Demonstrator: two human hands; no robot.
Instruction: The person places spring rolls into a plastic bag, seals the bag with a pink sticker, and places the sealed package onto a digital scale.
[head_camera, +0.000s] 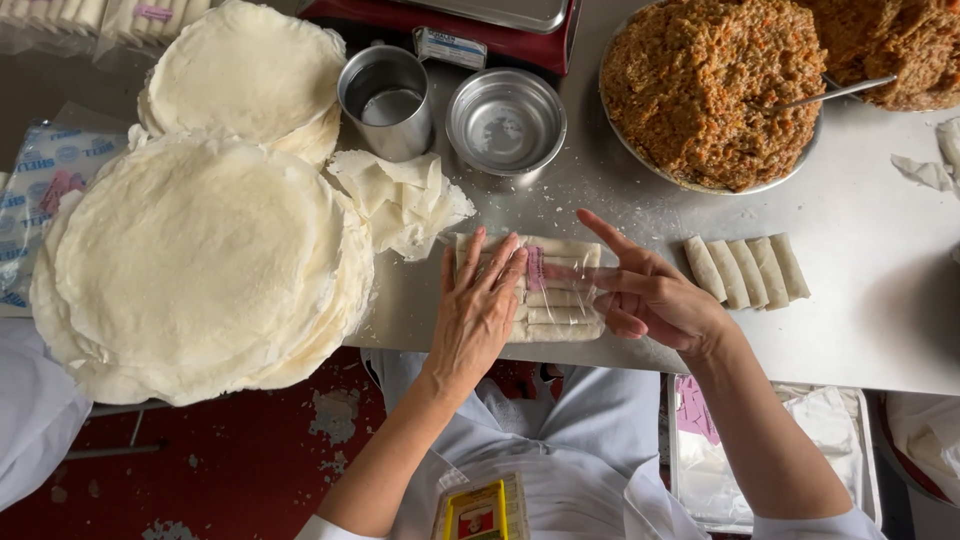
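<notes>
Pressing down flat with fingers spread, the left hand (480, 305) is lying open on a clear-wrapped pack of spring rolls (555, 300) at the near edge of the steel tabletop (870, 330). The right hand (650, 295) is hovering at the pack's right end, open, its index finger pointing up and left while the other fingertips are touching the wrap; it is gripping nothing.

Four loose spring rolls (748, 270) are lying side by side just right of that hand. A large stack of round wrappers (200, 265) is sitting to the left, overhanging the tabletop edge, with a smaller wrapper stack (245, 70) behind it. Torn wrapper scraps (400, 200) are piled between the stacks and the pack. Behind them are standing a metal cup (388, 100) and an empty steel bowl (506, 122). A wide bowl of shredded filling (710, 90) is sitting at the far right, a spoon handle (835, 93) sticking out of it.
</notes>
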